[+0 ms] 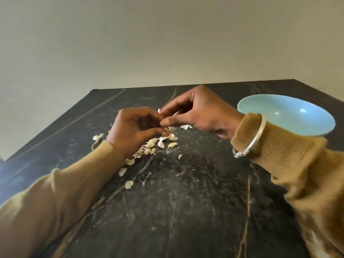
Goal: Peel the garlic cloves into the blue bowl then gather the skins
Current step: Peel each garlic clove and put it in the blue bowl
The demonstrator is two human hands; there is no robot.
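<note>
Both hands meet above the middle of the black marble table (pixel 186 202). My left hand (pixel 134 131) curls round a garlic clove that its fingers almost hide. My right hand (pixel 197 112) pinches the clove's skin (pixel 163 116) between thumb and fingertips. Loose garlic cloves and skins (pixel 160 143) lie scattered on the table below and to the left of the hands. The blue bowl (pixel 286 114) stands at the right behind my right wrist; the part of its inside that I see holds nothing.
The table's far edge (pixel 186 86) runs just behind the hands, with a plain wall beyond. A silver bangle (pixel 251 140) circles my right wrist over the tan sleeve. Stray skins (pixel 128 184) lie nearer to me on the left.
</note>
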